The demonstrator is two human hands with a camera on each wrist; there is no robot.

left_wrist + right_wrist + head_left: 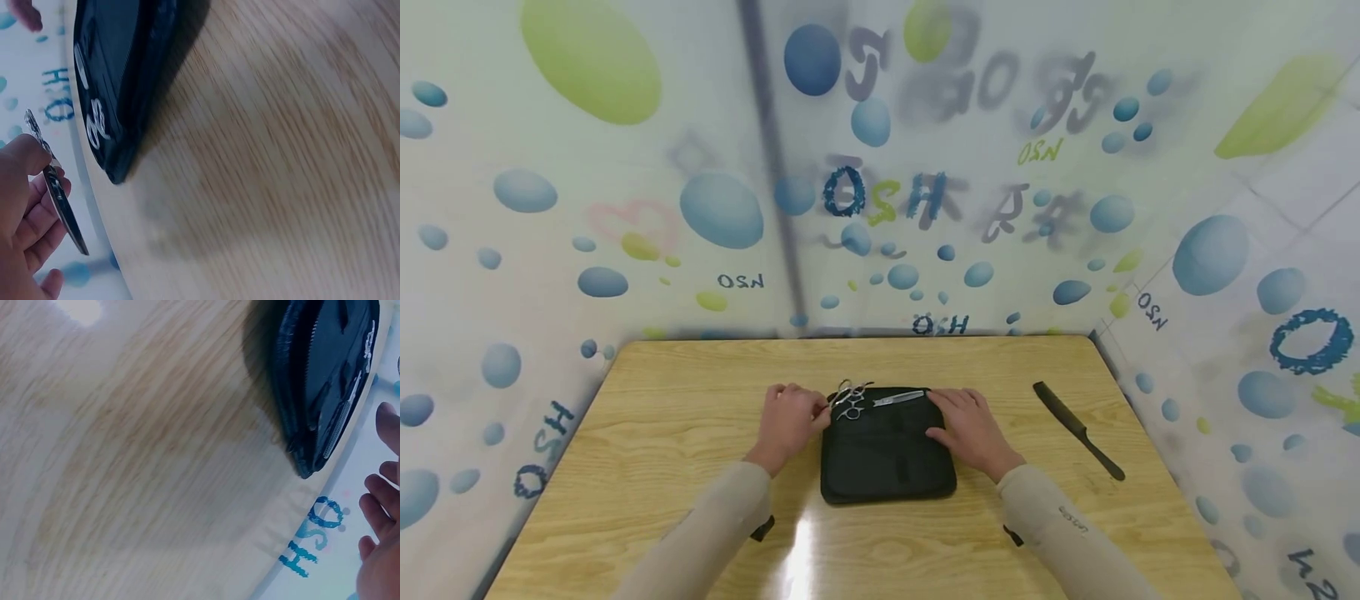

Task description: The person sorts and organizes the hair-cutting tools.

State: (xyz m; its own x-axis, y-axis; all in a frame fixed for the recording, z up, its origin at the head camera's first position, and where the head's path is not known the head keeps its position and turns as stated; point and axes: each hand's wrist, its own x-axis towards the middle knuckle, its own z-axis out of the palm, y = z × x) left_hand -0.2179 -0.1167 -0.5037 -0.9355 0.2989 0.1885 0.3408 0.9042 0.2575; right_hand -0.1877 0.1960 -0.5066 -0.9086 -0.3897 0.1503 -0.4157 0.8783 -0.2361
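Observation:
My left hand (790, 423) is at the upper left corner of a black zip case (887, 467). Its thumb and fingers pinch a pair of hairdressing scissors (61, 201), silver handles toward the case, blade pointing away, as the left wrist view shows. Another pair of silver scissors (898, 399) lies on the case near its far edge. In the head view, the handles of both pairs overlap. My right hand (972, 427) hovers by the case's upper right corner with fingers extended and holding nothing. From the right wrist view, it looks apart from the case.
A dark comb (1070, 419) with a handle lies slantwise on the wooden table (700, 392), right of the case. Behind the table's far edge stands a pale wall (880, 250) printed with blue and green drops. Light glares off the near tabletop.

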